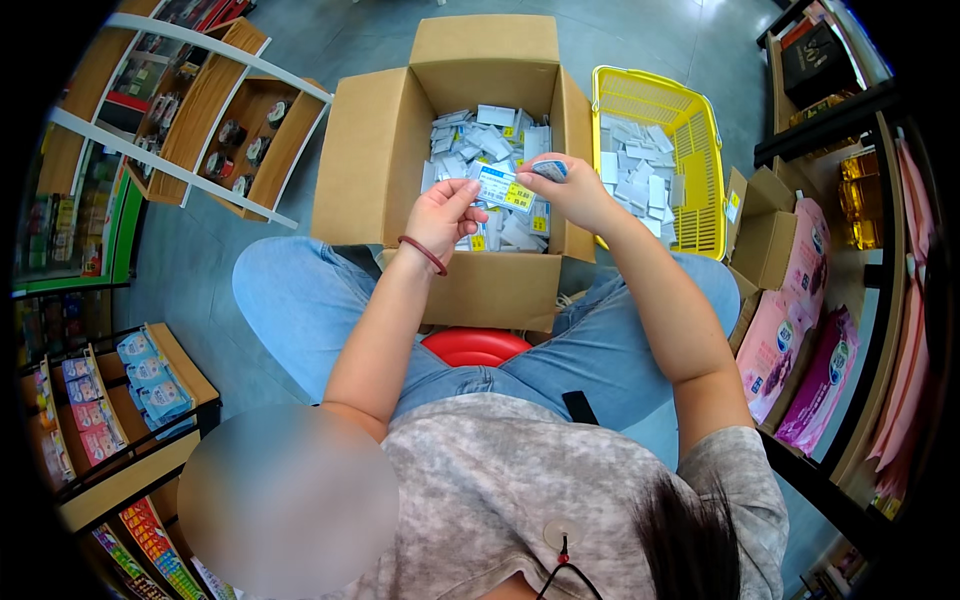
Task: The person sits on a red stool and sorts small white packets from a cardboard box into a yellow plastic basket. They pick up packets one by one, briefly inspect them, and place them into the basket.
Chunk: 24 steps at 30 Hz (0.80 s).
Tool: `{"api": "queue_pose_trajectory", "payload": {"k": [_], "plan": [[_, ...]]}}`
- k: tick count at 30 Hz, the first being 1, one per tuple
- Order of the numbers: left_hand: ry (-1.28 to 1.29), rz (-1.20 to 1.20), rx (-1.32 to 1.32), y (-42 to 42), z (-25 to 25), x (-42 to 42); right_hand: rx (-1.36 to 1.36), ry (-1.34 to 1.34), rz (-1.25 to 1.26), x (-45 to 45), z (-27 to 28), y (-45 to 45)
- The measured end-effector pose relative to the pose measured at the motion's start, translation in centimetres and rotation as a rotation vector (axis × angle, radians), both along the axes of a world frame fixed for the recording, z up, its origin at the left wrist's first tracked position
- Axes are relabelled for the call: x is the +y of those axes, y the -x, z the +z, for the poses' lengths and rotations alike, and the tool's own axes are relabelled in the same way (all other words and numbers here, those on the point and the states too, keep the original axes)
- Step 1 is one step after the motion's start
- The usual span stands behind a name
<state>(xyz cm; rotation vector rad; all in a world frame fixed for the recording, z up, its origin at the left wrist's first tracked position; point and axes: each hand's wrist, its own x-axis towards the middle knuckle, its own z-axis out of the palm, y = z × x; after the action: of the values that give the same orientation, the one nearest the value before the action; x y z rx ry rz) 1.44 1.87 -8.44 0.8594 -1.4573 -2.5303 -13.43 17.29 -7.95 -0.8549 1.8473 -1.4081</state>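
Observation:
A paper price label with a blue header and a yellow price patch is stretched between my hands. My left hand pinches its left end between thumb and fingertips. At its upper right end is my right hand, which also holds a curled piece of printed paper in its fingers. Below both hands stands an open cardboard box, its flaps folded outward. Many white electronic-tag-like plastic pieces lie jumbled inside it, some bearing yellow-patched labels.
Right of the box stands a yellow plastic basket with more white pieces. Wooden shelves with packaged goods rise at left. Pink packages and a small open carton fill the right shelf. A red stool shows between my legs.

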Motion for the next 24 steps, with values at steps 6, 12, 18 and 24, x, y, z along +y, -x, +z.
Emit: {"api": "queue_pose_trajectory", "payload": {"k": [6, 12, 18, 24], "plan": [[-0.031, 0.028, -0.004, 0.2, 0.4, 0.6, -0.073, -0.061, 0.038, 0.1, 0.7, -0.4], [-0.136, -0.017, 0.116, 0.1, 0.5, 0.5, -0.349, -0.105, 0.023, 0.1, 2.0, -0.2], [-0.223, -0.081, 0.266, 0.0, 0.5, 0.2, -0.726, 0.02, 0.087, 0.2, 1.0, 0.5], [-0.257, -0.097, 0.326, -0.1, 0.3, 0.0, -0.819, 0.029, 0.133, 0.2, 1.6, 0.5]]}}
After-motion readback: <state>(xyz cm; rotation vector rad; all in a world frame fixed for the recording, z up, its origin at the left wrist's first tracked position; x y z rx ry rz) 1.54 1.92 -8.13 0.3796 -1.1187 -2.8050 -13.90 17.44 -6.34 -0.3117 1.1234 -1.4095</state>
